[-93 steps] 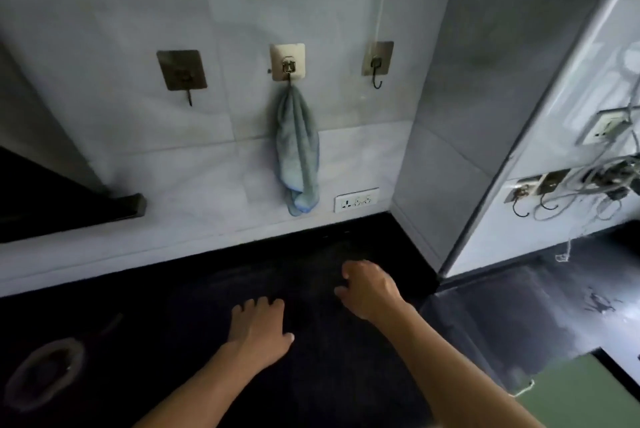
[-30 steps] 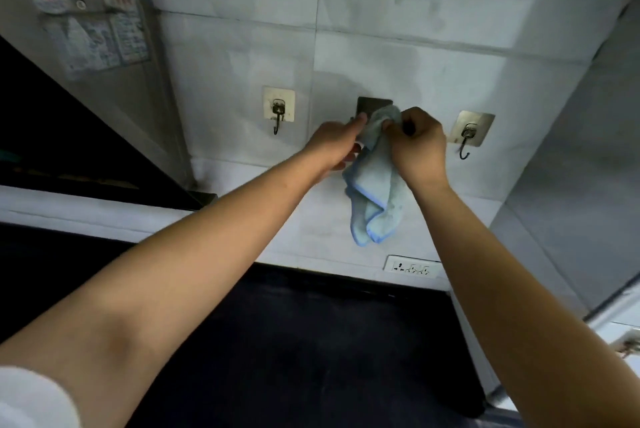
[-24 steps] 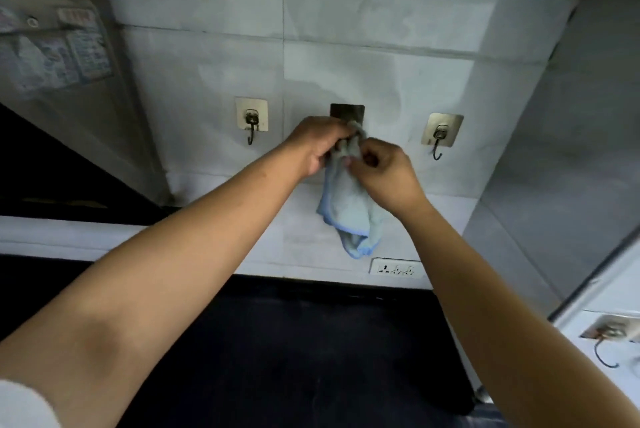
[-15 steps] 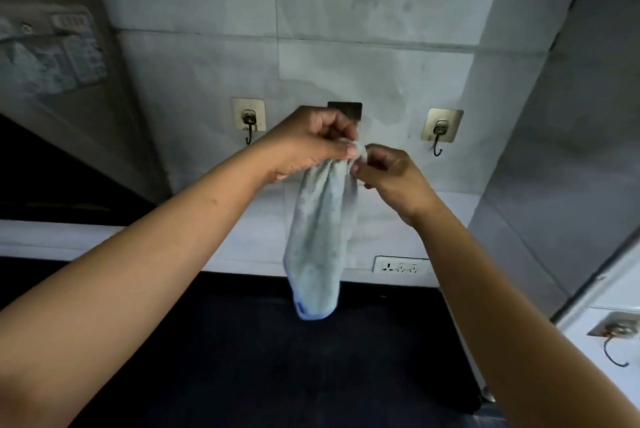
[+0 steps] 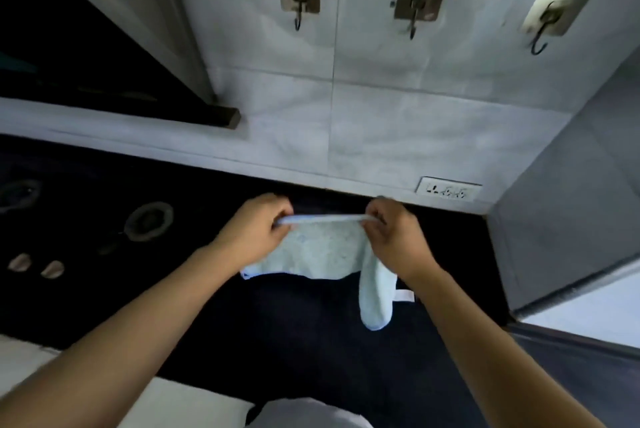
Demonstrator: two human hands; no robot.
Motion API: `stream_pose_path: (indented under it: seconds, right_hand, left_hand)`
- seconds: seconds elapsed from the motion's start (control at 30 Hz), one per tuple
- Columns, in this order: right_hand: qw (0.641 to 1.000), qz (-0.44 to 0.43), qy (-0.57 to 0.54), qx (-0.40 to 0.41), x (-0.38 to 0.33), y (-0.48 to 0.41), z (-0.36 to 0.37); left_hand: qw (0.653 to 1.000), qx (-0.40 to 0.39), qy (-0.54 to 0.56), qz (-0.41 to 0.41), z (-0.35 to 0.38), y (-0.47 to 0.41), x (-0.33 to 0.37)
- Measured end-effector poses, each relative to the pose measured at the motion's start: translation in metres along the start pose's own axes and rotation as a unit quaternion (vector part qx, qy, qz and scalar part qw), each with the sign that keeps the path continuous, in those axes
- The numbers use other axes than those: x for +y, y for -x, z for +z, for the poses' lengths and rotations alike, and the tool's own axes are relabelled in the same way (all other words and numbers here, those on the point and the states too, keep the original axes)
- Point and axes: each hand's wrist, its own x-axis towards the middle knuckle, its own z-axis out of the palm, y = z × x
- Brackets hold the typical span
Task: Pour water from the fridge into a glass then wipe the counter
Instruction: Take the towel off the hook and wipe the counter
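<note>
A light blue cloth [image 5: 322, 254] is stretched between my hands just above the dark counter [image 5: 311, 341]. My left hand [image 5: 256, 230] pinches its top left corner and my right hand [image 5: 394, 237] pinches the top right corner. The cloth's top edge runs taut between them. One end hangs down below my right wrist. No glass or fridge shows.
Three wall hooks [image 5: 414, 8] on the tiled wall hang bare. A wall socket [image 5: 448, 190] sits low at the right. A round ring [image 5: 149, 221] and two small pale marks [image 5: 36, 265] lie on the counter at left. A grey wall panel [image 5: 571, 202] closes the right side.
The cloth came off the middle hook. Both hands lowered it to the counter and pulled it open sideways. The view tilted down.
</note>
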Motion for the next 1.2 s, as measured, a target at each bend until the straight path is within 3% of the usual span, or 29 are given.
stream_pose_path:
  seconds: [0.07,0.1,0.13,0.2,0.23,0.33,0.43,0.5,0.6,0.7,0.87,0.97,1.03,1.1,1.2]
  right_hand:
    - [0.995,0.000,0.085,-0.048,0.024,0.045,0.041]
    - [0.985,0.031,0.117,-0.121,0.035,0.072,0.060]
    - [0.963,0.070,0.144,-0.216,0.044,0.099,0.077]
    - [0.881,0.135,0.153,-0.427,0.055,0.151,0.100]
    - [0.857,0.163,0.131,-0.472,0.059,0.174,0.108]
    - [0.885,0.246,0.100,-0.383,0.073,0.209,0.124]
    - [0.931,0.202,0.171,-0.250,0.085,0.215,0.140]
    - [0.937,0.145,0.220,-0.231,0.086,0.206,0.151]
    - [0.930,0.049,0.243,-0.271,0.088,0.189,0.174]
    - [0.911,0.015,0.251,-0.327,0.092,0.179,0.200]
    - [0.887,-0.049,0.264,-0.375,0.093,0.139,0.239]
    - [0.872,-0.102,0.264,-0.399,0.107,0.104,0.244]
    - [0.899,-0.082,0.223,-0.367,0.129,0.085,0.230]
    - [0.931,-0.001,0.200,-0.307,0.158,0.072,0.205]
    - [0.929,0.136,0.231,-0.255,0.195,0.078,0.158]
  left_hand:
    - [0.999,-0.043,-0.019,-0.008,0.047,0.044,-0.017]
    - [0.994,-0.102,-0.022,-0.037,0.072,0.070,-0.026]
    - [0.979,-0.190,-0.024,-0.071,0.093,0.095,-0.032]
    - [0.921,-0.370,-0.017,-0.120,0.128,0.138,-0.040]
    - [0.904,-0.404,-0.004,-0.138,0.141,0.155,-0.044]
    - [0.928,-0.331,-0.033,-0.165,0.166,0.176,-0.061]
    - [0.953,-0.246,-0.109,-0.140,0.189,0.165,-0.079]
    - [0.952,-0.244,-0.126,-0.136,0.205,0.145,-0.080]
    - [0.932,-0.294,-0.136,-0.163,0.233,0.123,-0.068]
    - [0.917,-0.337,-0.150,-0.153,0.250,0.109,-0.060]
    - [0.949,-0.270,-0.075,-0.141,0.226,0.114,-0.080]
    - [0.943,-0.259,-0.121,-0.171,0.204,0.137,-0.099]
    - [0.937,-0.251,-0.149,-0.191,0.194,0.153,-0.109]
    - [0.924,-0.260,-0.151,-0.236,0.191,0.162,-0.112]
    - [0.905,-0.284,-0.139,-0.283,0.200,0.164,-0.105]
